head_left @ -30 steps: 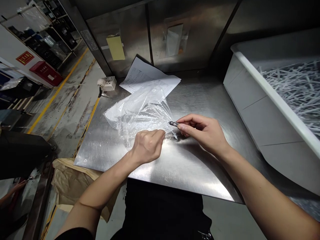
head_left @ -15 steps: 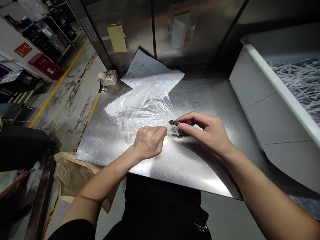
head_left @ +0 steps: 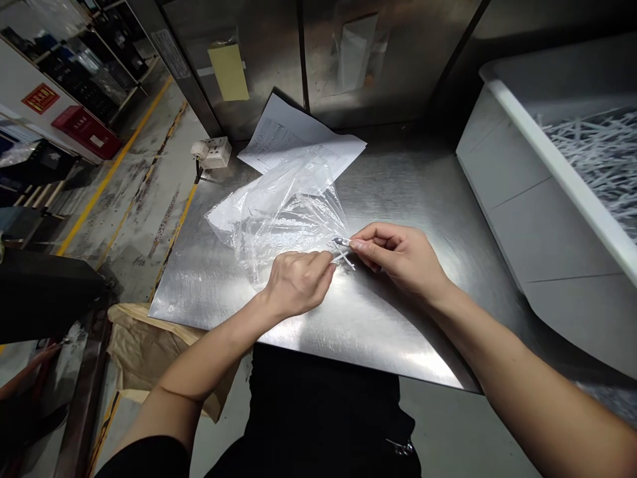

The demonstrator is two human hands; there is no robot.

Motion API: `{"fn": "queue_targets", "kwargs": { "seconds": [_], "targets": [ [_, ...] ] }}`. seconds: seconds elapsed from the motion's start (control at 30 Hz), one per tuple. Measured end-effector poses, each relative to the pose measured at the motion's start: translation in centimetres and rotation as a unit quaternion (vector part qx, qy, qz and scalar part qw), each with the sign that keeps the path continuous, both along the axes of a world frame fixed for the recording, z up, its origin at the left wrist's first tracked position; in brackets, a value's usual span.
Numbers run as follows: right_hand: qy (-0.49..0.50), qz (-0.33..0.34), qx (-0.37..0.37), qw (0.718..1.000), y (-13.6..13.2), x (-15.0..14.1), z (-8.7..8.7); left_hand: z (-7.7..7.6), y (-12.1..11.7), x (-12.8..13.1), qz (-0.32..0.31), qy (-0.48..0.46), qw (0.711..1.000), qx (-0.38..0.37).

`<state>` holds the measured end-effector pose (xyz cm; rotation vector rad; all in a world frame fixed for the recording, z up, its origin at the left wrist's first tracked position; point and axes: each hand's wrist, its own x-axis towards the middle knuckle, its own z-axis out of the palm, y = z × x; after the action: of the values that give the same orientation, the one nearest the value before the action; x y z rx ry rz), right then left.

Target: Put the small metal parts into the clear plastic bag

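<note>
My left hand is closed in a pinch on a thin white plastic piece, whose branched end sticks out to the right of the fingers. Thumb and forefinger of my right hand grip small metal nail clippers. Their tip is just above the white piece; whether it touches cannot be made out. Beneath and beyond my hands, a crumpled clear plastic bag lies on the steel table. The palm side of my left hand is hidden.
A large grey-white bin full of white plastic strips stands at the right. Printed sheets lie behind the bag, near a socket block. Below the table's left edge is a brown paper bag. Another person's arm shows far left.
The nail clippers have turned in my right fingers, from a dark side to a shiny one, and shifted slightly left. More of the white piece shows now. My left hand barely moves.
</note>
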<state>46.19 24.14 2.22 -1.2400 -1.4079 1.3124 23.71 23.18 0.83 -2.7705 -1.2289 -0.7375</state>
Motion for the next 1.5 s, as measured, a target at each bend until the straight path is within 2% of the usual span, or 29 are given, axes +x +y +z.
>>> {"fn": "queue_targets", "kwargs": {
  "seconds": [0.2,0.4,0.63,0.97,1.3,1.5],
  "targets": [
    [0.013,0.006,-0.036,0.999,0.2,0.1,-0.7,-0.1,0.0,-0.2,-0.005,0.020,0.999,-0.029],
    [0.020,0.008,-0.049,0.999,0.5,0.2,-0.5,-0.1,0.0,-0.1,-0.005,0.013,0.999,-0.033],
    [0.019,-0.035,0.020,0.999,0.7,0.6,0.0,0.3,0.3,-0.7,0.017,-0.030,0.999,-0.018],
    [0.014,-0.035,0.064,0.997,0.5,0.6,0.4,1.0,0.8,-1.1,0.032,-0.118,0.992,-0.030],
    [-0.051,-0.020,0.118,0.991,0.3,0.8,0.3,1.1,0.9,-1.0,0.036,-0.113,0.993,0.002],
    [-0.060,-0.039,0.133,0.989,0.3,1.1,0.5,0.8,0.9,-1.1,0.041,-0.105,0.993,0.022]
  ]
}}
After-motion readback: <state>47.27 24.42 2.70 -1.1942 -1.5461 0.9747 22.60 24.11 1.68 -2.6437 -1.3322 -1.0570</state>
